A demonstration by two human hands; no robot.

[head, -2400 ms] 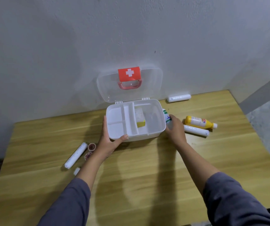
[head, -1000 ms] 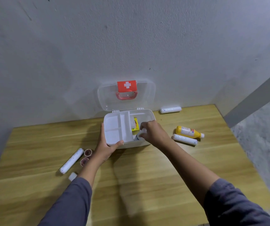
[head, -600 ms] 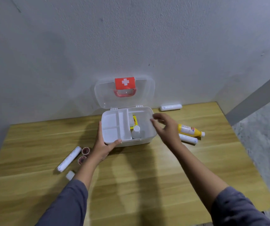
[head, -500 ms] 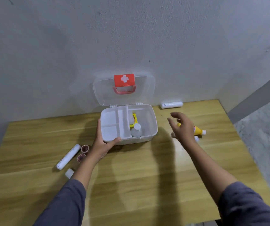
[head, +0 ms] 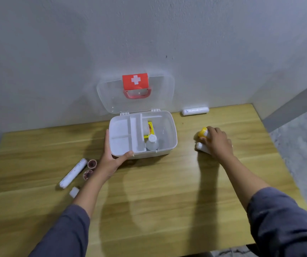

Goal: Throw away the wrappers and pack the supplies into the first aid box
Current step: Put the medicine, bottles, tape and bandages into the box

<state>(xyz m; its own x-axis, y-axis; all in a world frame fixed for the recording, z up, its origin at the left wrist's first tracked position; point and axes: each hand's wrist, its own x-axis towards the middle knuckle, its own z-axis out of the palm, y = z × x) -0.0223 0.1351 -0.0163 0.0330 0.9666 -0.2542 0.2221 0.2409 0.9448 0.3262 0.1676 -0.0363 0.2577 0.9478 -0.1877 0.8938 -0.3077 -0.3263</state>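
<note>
The white first aid box (head: 174, 134) stands open against the wall, its clear lid (head: 160, 97) with a red cross leaning back. Inside lie a yellow packet (head: 150, 127) and a small clear bottle (head: 152, 142) beside a white divider tray (head: 123, 134). My left hand (head: 111, 158) grips the box's front left corner. My right hand (head: 216, 141) rests on a yellow bottle (head: 203, 132) and a white roll (head: 200, 146) right of the box, fingers curled over them.
Left of the box lie a long white roll (head: 72, 173), two small tape rolls (head: 92, 163) (head: 88, 174) and a small white piece (head: 74, 191). Another white roll (head: 195, 110) lies by the wall. The wooden table's (head: 158, 201) right edge drops to a marble floor.
My right hand put the clear bottle into the box, drew out, moved right and came down on the yellow bottle and white roll. My left hand kept hold of the box.
</note>
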